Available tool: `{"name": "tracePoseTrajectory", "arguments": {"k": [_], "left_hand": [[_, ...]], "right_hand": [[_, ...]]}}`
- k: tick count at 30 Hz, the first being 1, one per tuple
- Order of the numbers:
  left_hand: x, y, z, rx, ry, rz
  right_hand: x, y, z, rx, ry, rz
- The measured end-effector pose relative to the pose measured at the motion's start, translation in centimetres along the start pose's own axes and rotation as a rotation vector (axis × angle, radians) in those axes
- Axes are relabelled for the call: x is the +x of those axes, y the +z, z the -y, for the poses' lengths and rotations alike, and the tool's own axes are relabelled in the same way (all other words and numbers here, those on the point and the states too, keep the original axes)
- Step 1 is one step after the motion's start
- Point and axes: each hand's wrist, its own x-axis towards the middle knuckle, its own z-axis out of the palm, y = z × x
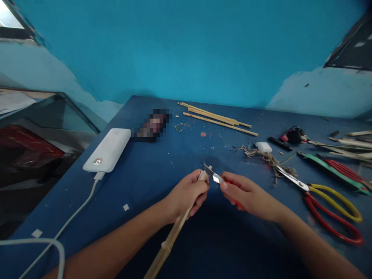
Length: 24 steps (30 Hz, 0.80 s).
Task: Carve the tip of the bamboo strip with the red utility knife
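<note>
Thin sticks (211, 117) look done; left hand (190, 193) grips bamboo strip (171, 241), right hand (244, 193) grips knife (216, 178), so trimming seems unfinished.
</note>
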Motion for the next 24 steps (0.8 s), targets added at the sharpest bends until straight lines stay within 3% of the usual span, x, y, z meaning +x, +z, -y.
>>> {"name": "tracePoseTrajectory", "arguments": {"k": [17, 24], "left_hand": [[-0.5, 0.1, -0.5, 0.22, 0.06, -0.018], [-0.3, 0.0, -0.1, 0.081, 0.028, 0.04]], "right_hand": [[0.2, -0.2, -0.5, -0.188, -0.085, 0.031], [0.2, -0.4, -0.8, -0.162, -0.097, 0.047]]}}
